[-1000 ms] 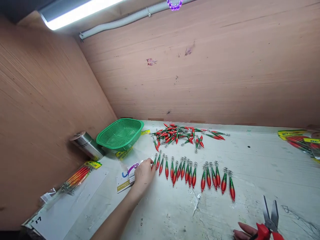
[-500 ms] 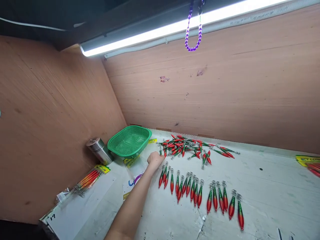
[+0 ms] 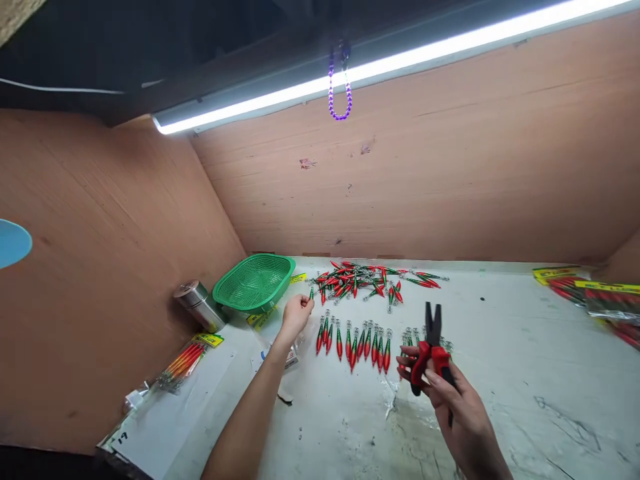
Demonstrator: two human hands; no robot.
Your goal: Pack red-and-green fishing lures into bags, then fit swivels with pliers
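Between the fingertips of my left hand (image 3: 296,315) is a fishing lure (image 3: 312,293) with a green end showing; the rest is covered by the fingers. That hand is just left of a heap of red and green lures (image 3: 355,283). My right hand (image 3: 457,407) grips red-handled pliers (image 3: 433,347), jaws pointing up and slightly parted. Below the heap, a row of lures (image 3: 361,343) lies with hook ends away from me and red tips toward me. The pliers and right hand partly hide the row's right end.
A green plastic basket (image 3: 290,272) stands at the back left, beside a metal flask (image 3: 201,305). Packaged orange lures (image 3: 186,360) lie on a white board (image 3: 165,427). More packaged lures (image 3: 610,297) are at the right. A beaded purple loop (image 3: 340,117) hangs from above.
My right hand has come into view with the pliers. My left hand has drawn back slightly from the heap with a lure in its fingers. The camera view has shifted.
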